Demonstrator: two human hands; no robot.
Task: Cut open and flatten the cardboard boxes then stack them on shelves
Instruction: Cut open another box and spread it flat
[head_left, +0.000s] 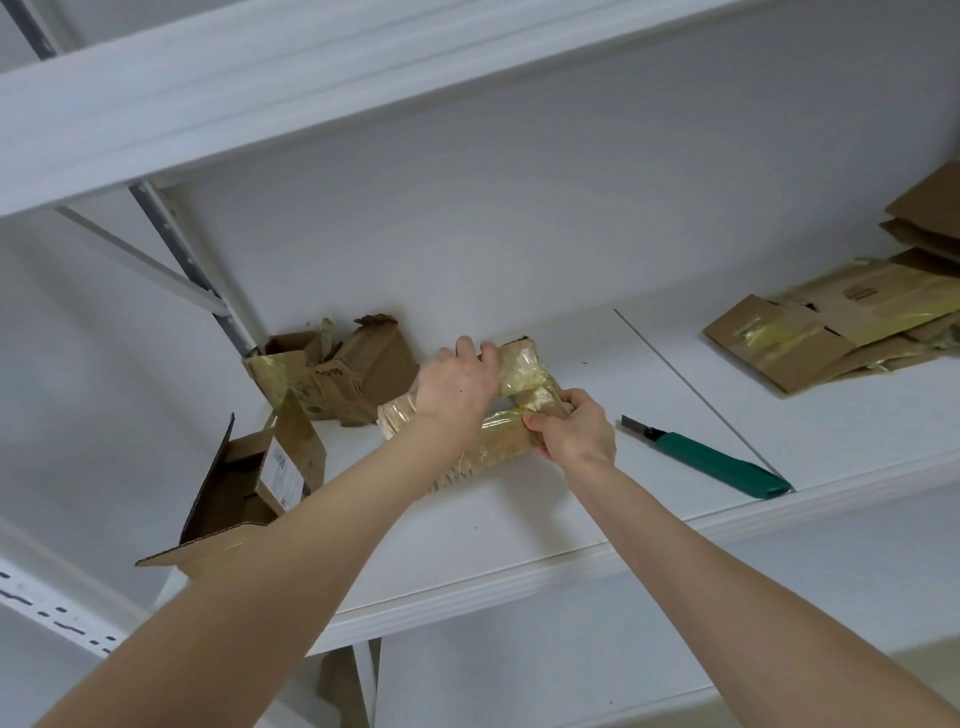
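On the white shelf, right of an opened box, the left hand curls over a taped box lying mid-shelf, the right hand grips its end, then a green knife and flattened cardboard.

— Where's the camera?
— On the person's head, one wide view only.
— Facing?
— Forward and slightly down onto the white shelf, close up, with the whole frame tilted.
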